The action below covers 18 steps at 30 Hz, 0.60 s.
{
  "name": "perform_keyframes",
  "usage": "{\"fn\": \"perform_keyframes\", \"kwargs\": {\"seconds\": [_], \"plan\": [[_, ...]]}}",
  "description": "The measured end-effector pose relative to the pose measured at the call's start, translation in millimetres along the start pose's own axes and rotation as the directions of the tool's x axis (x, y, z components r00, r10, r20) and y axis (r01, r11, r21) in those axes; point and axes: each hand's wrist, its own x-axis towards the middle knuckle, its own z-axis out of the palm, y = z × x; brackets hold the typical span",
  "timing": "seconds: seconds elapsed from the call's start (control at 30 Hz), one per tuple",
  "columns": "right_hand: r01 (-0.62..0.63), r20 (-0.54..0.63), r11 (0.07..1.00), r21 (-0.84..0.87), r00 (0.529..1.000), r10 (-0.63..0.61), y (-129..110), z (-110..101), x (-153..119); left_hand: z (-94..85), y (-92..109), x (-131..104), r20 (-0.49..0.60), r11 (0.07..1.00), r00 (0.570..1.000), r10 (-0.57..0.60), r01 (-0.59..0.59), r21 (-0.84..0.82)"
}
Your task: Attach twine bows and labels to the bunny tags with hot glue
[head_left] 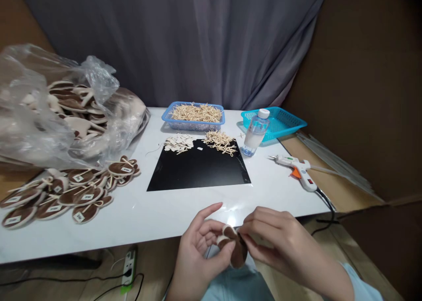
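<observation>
A small brown plush piece with pale edges and rounded lobes (238,256) is held over my lap, just off the table's front edge. My left hand (199,250) grips it between thumb and fingers from the left, its index finger raised. On the other side, my right hand (280,235) pinches the piece at its upper right; its fingertips partly cover that spot. Left on the table lies a pile of similar brown plush pieces (87,197) with cream bows and white labels. Ahead, a black mat (198,171) bears cream string bows (220,142) and small white labels (179,142).
A clear plastic bag (95,78) of plush pieces fills the back left. Behind the mat stands a blue basket (194,126) of bows. Rightward are a bottle (255,131), a turquoise basket (290,122) and a corded glue gun (301,171). A power strip (129,266) lies below.
</observation>
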Motion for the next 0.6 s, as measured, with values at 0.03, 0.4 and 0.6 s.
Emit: {"fn": "perform_keyframes", "kwargs": {"seconds": [0.03,0.4,0.6], "plan": [[-0.003,-0.007,1.0,0.016,1.0,0.003,0.2,0.8,-0.1,0.0,0.1,0.4,0.001,1.0,1.0,-0.002,0.002,-0.005],[-0.151,0.01,0.954,0.26,0.988,0.154,-6.6,-3.8,-0.7,-1.9,1.1,-0.5,0.004,0.999,0.999,-0.033,0.033,-0.029],[-0.149,0.055,0.961,0.233,0.989,0.14,-6.6,-5.8,-2.0,-1.5,4.1,-1.6,0.022,0.998,0.999,-0.043,0.044,-0.037]]}}
